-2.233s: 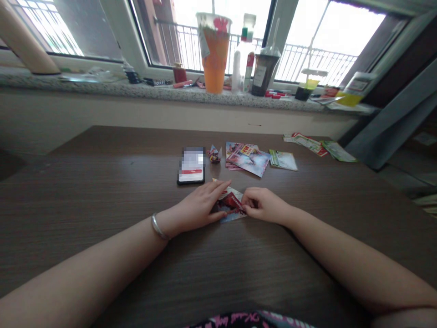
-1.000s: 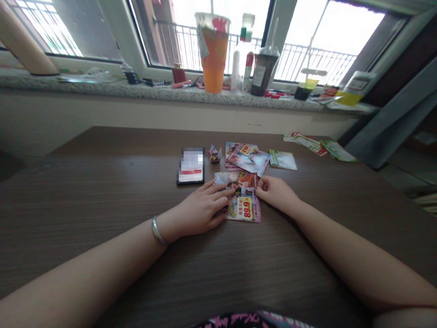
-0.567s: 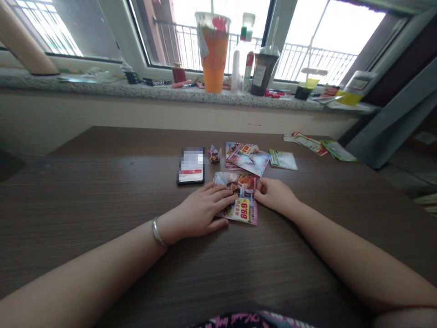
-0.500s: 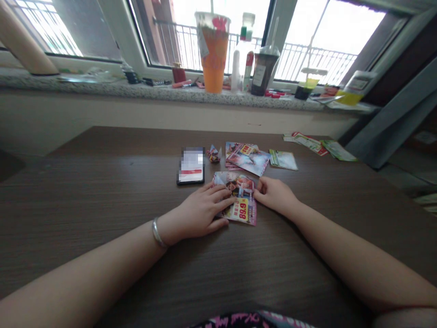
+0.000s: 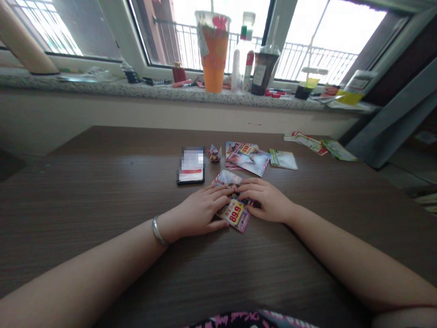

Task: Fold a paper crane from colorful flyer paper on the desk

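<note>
A colourful printed flyer sheet (image 5: 235, 214) with a yellow price tag lies on the dark wooden table (image 5: 102, 191), turned at an angle. My left hand (image 5: 201, 210) rests flat on its left part, fingers stretched out. My right hand (image 5: 264, 198) lies flat on its right part, fingers extended toward the left hand. Both hands press the sheet onto the table. A silver bangle (image 5: 157, 229) sits on my left wrist.
A black phone (image 5: 191, 165) lies just beyond my left hand. A small folded paper piece (image 5: 214, 154), a stack of flyers (image 5: 247, 157) and more leaflets (image 5: 283, 159) lie further back. Cups (image 5: 213, 52) and bottles (image 5: 244, 50) stand on the stone windowsill.
The folded sheet was opened out flat, then rotated counterclockwise. My right hand moved from the sheet's right edge onto its top; my left hand stayed on the left part.
</note>
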Demonstrator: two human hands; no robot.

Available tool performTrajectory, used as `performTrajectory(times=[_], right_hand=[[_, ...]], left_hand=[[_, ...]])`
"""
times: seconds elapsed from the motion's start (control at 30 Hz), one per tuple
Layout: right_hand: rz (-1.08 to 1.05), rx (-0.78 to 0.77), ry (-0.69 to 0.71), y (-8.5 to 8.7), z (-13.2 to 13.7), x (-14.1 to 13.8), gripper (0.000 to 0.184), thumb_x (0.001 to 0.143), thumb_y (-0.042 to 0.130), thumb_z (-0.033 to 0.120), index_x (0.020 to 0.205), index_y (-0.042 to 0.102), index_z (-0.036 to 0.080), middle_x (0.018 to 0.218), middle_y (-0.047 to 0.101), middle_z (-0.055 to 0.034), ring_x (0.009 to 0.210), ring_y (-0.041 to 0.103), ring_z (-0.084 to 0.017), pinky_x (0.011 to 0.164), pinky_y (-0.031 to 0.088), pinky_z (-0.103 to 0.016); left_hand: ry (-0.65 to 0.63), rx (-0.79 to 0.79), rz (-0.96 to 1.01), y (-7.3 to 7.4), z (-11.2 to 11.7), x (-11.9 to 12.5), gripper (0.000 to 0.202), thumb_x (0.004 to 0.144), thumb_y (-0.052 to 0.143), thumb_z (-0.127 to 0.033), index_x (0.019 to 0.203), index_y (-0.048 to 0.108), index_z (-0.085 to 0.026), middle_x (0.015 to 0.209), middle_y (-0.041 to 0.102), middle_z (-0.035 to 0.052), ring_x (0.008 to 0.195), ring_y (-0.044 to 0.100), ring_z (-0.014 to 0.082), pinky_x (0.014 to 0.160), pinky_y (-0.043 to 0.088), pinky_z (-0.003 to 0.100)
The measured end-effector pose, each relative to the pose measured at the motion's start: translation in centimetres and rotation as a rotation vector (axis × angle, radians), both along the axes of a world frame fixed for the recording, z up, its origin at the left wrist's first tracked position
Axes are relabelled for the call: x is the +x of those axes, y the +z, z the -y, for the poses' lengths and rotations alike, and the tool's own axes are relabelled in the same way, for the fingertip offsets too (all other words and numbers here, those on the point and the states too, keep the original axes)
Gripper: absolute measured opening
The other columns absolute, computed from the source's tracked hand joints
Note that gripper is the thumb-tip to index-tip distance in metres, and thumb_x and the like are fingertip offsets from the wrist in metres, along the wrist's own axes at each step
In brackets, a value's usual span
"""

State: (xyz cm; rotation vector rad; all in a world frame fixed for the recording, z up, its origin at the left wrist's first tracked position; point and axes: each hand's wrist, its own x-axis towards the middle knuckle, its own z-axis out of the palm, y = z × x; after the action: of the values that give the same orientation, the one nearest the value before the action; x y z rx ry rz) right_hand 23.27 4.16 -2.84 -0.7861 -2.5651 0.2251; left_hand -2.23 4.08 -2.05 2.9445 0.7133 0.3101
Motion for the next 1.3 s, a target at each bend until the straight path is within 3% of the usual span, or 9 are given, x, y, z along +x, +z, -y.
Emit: performTrajectory(times=[0.2, 0.33, 0.47, 0.67, 0.83, 1.13, 1.3], right_hand=[[0.081, -0.047, 0.067, 0.0, 0.1, 0.2, 0.043, 0.082, 0.063, 0.033, 0.122, 0.06, 0.018, 0.133, 0.058, -0.0104, 0.132, 0.045, -0.025, 0.109, 0.038, -0.044], [0.115, -0.056, 0.135, 0.1, 0.0, 0.3, 0.061, 0.079, 0.066, 0.048, 0.129, 0.055, 0.017, 0.14, 0.052, -0.0125, 0.134, 0.042, -0.026, 0.112, 0.034, -0.045], [0.141, -0.06, 0.175, 0.2, -0.1, 0.2, 0.067, 0.078, 0.067, 0.053, 0.132, 0.054, 0.016, 0.141, 0.051, -0.0116, 0.135, 0.042, -0.026, 0.113, 0.033, -0.044], [0.083, -0.086, 0.175, 0.1, -0.3, 0.4, 0.044, 0.086, 0.062, 0.037, 0.127, 0.061, 0.02, 0.13, 0.062, -0.0085, 0.13, 0.048, -0.022, 0.109, 0.039, -0.042], [0.034, -0.096, 0.185, -0.4, -0.7, 0.7, 0.03, 0.091, 0.056, 0.028, 0.118, 0.067, 0.022, 0.123, 0.067, -0.0058, 0.127, 0.052, -0.019, 0.107, 0.043, -0.039], [-0.044, -0.146, 0.229, -0.2, -0.7, 0.7, 0.021, 0.089, 0.055, 0.02, 0.101, 0.073, 0.022, 0.112, 0.072, -0.0041, 0.117, 0.059, -0.018, 0.101, 0.047, -0.036], [-0.074, -0.2, 0.191, -0.1, -0.4, 0.6, 0.02, 0.087, 0.057, 0.019, 0.098, 0.073, 0.021, 0.098, 0.075, -0.0051, 0.103, 0.065, -0.017, 0.092, 0.051, -0.032]], left_hand=[[0.003, -0.043, 0.04, -0.3, -0.2, -0.1, 0.048, 0.086, 0.06, -0.051, 0.119, 0.055, -0.016, 0.142, 0.046, 0.0159, 0.13, 0.045, 0.0307, 0.108, 0.039, 0.045], [0.01, -0.07, 0.043, -0.6, -0.5, -0.2, 0.058, 0.086, 0.059, -0.052, 0.131, 0.047, -0.017, 0.137, 0.048, 0.0158, 0.126, 0.049, 0.0307, 0.105, 0.042, 0.045], [0.016, -0.096, 0.084, -0.8, -0.7, -0.4, 0.059, 0.089, 0.055, -0.051, 0.137, 0.041, -0.019, 0.138, 0.047, 0.0148, 0.127, 0.048, 0.029, 0.106, 0.042, 0.043], [0.007, -0.109, 0.127, -1.0, -0.8, -0.5, 0.048, 0.093, 0.05, -0.048, 0.129, 0.047, -0.016, 0.134, 0.049, 0.0149, 0.127, 0.048, 0.0267, 0.105, 0.043, 0.04], [-0.014, -0.078, 0.053, -0.9, -0.8, -0.4, 0.054, 0.095, 0.044, -0.05, 0.136, 0.044, -0.015, 0.145, 0.043, 0.0146, 0.135, 0.039, 0.0268, 0.113, 0.032, 0.041], [0.057, -0.048, -0.051, -1.5, -1.2, -0.7, 0.049, 0.098, 0.04, -0.043, 0.143, 0.041, -0.023, 0.151, 0.038, 0.0084, 0.14, 0.032, 0.0267, 0.115, 0.024, 0.044], [0.094, -0.019, -0.077, -1.8, -1.2, -0.7, 0.056, 0.097, 0.038, -0.051, 0.145, 0.037, -0.022, 0.154, 0.033, 0.0079, 0.143, 0.025, 0.0256, 0.116, 0.021, 0.042]])
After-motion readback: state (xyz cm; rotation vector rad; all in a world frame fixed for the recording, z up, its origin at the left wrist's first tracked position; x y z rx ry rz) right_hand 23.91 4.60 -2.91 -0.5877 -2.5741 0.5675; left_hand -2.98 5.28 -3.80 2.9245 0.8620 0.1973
